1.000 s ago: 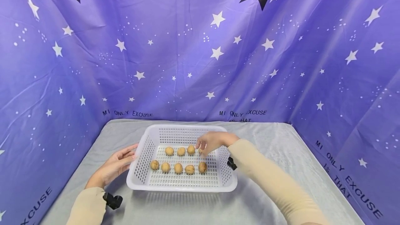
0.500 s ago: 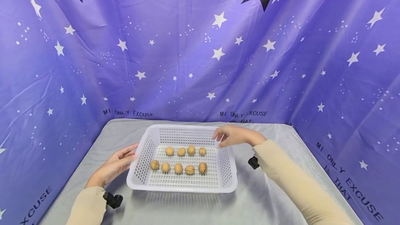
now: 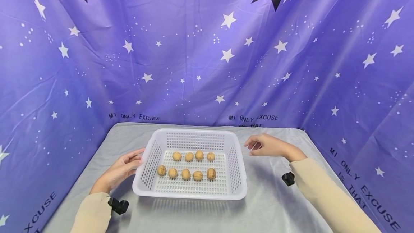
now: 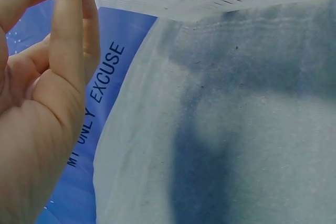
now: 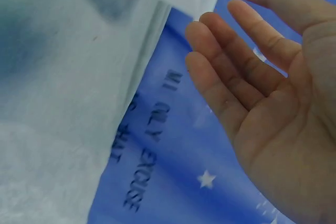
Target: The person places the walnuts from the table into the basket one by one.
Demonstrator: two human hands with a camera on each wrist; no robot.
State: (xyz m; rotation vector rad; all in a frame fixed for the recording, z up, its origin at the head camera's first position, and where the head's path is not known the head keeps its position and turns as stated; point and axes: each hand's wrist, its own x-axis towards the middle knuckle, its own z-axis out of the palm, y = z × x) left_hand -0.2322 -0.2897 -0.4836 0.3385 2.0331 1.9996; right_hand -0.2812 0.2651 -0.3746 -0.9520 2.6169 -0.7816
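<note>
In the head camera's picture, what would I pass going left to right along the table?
Left hand → white basket, with nine walnuts in two rows inside it → right hand.

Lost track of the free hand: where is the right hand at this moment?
In the head view the right hand hovers open and empty over the grey table, just right of the white basket, near its far right corner and clear of its rim.
</note>
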